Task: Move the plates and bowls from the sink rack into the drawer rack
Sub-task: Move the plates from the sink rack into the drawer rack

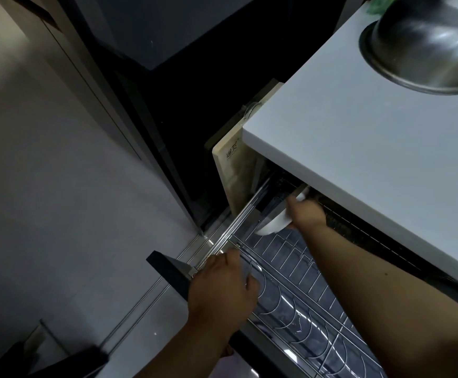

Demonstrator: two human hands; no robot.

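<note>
The pulled-out drawer rack (298, 271), a chrome wire frame with curved dividers, fills the lower middle under the counter. At its far end, tucked under the counter edge, a white bowl (273, 223) is held on its side by my right hand (305, 212). My left hand (222, 285) rests on the rack's front left corner with its fingers curled over the wire rail. The sink rack is out of view.
A white countertop (372, 137) overhangs the drawer on the right and carries an upturned steel bowl (424, 47). A pale cutting board (236, 175) stands on edge beside the cabinet. The dark drawer front (168, 271) juts out to the left above a grey tiled floor (58, 200).
</note>
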